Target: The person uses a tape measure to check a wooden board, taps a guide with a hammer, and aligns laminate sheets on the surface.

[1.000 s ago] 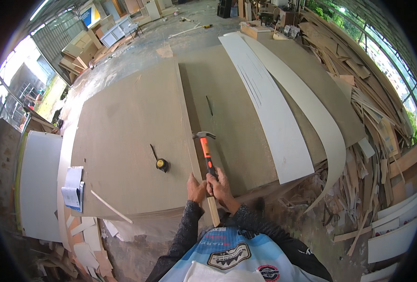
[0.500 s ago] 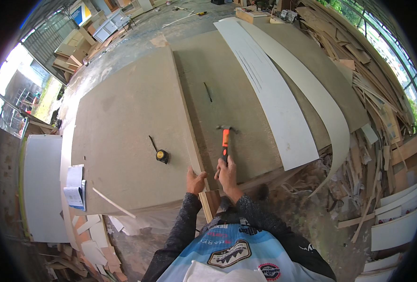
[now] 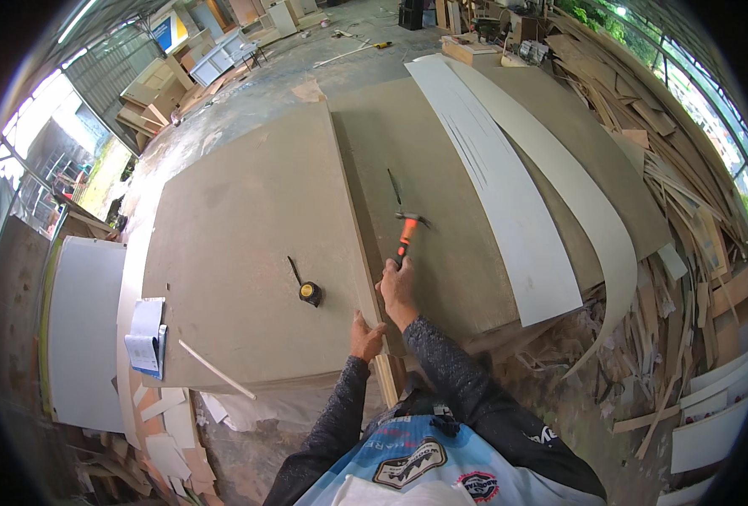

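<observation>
**Hammer up over the board seam, strip steadied at the near edge**

Right hand (image 3: 399,287) closed around orange hammer (image 3: 405,238), gripped low on the handle, steel head raised above right-hand brown board (image 3: 467,169). Left hand (image 3: 364,336) fingers curled on top end of narrow wooden strip (image 3: 385,375), standing at the near edge where left-hand brown board (image 3: 247,228) meets the other; whether pinching or just pressing, cannot tell.

Handling, as judged: hammer head-heavy, rigid, grippy sleeve; best held near handle end for swing, closer to head for taps. Strip light, thin, likely to split or skate sideways if struck off-centre; wants holding clear of the strike point. Boards large, stiff, heavy, not shifting.

Also there: yellow tape measure (image 3: 310,293) lying on left board, tape partly drawn out; dark pencil-like stick (image 3: 393,186) beyond hammer; two long white curved panels (image 3: 509,194) to the right; stack of papers (image 3: 146,337) at left edge.

Against half a second ago: hammer tilted more leftward, head nearer the seam; left hand at same spot on strip; tape measure unmoved.
</observation>
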{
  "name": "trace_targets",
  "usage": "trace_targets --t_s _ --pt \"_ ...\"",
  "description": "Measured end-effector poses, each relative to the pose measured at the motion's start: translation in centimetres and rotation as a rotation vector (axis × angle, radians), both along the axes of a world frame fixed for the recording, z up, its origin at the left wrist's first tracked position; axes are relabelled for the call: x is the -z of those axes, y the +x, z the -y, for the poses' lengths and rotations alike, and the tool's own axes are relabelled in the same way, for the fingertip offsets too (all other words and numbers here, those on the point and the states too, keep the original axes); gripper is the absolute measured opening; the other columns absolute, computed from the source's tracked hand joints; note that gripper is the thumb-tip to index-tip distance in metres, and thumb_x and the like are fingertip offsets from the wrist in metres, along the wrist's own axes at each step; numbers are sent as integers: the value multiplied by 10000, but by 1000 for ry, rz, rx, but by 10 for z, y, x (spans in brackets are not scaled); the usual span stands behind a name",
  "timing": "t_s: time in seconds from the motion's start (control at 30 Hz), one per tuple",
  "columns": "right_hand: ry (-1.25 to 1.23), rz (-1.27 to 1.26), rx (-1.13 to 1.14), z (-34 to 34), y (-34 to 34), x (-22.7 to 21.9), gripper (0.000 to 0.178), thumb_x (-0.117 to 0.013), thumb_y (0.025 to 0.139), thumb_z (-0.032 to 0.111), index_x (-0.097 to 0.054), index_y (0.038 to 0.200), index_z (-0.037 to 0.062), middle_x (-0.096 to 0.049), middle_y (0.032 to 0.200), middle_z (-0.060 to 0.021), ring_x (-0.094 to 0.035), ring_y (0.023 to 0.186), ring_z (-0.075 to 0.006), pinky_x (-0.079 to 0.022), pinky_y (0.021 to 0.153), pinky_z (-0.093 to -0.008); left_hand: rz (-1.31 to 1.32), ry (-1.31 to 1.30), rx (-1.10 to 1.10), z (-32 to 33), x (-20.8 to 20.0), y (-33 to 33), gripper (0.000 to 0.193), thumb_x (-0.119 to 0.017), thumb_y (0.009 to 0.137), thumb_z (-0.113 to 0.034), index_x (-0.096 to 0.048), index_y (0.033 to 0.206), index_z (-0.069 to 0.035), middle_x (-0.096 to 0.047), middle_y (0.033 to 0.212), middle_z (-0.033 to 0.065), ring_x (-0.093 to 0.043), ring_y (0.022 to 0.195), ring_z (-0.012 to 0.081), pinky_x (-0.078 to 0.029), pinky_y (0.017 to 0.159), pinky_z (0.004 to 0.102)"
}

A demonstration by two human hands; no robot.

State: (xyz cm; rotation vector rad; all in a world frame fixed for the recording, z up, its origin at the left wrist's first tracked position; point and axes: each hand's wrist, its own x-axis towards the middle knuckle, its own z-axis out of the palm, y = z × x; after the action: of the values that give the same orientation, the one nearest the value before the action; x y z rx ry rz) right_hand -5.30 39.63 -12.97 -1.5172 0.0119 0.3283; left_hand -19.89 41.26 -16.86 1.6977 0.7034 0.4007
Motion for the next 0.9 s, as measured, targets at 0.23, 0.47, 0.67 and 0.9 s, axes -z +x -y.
trace_targets --t_s 0.23,0.47,0.67,0.9 --pt "-11 -64 -330 7 -31 -1 175 -522 891 134 -511 968 -22 -547 693 -65 -533 394 -179 -448 362 -306 1 -29 -49 -6 10 -13 524 -680 675 -162 -569 1137 59 -562 1077 247 -547 1035 409 -435 928 412" --pt "-166 118 -155 6 -24 21 338 -532 884 141 -521 1128 -93 -535 648 -52 -580 437 -176 -470 377 -311 -94 282 -47 2 -3 2 513 -684 661 -125 -559 1124 57 -602 1011 211 -603 961 348 -476 850 411" --pt "184 -164 -415 25 -23 0 136 -558 917 154 -542 988 39 -495 641 7 -480 415 -91 -404 350 -258 -1 -59 -35 -11 -5 -22 455 -654 660 -77 -564 1086 56 -661 945 212 -646 844 336 -499 808 396" --pt "271 -291 -364 53 -19 -7 101 -543 929 159 -513 902 66 -492 621 16 -477 392 -92 -372 340 -254 -271 147 3 20 -45 -48 801 -698 682 -100 -340 1376 77 -453 1325 307 -390 1291 435 -335 1093 424"
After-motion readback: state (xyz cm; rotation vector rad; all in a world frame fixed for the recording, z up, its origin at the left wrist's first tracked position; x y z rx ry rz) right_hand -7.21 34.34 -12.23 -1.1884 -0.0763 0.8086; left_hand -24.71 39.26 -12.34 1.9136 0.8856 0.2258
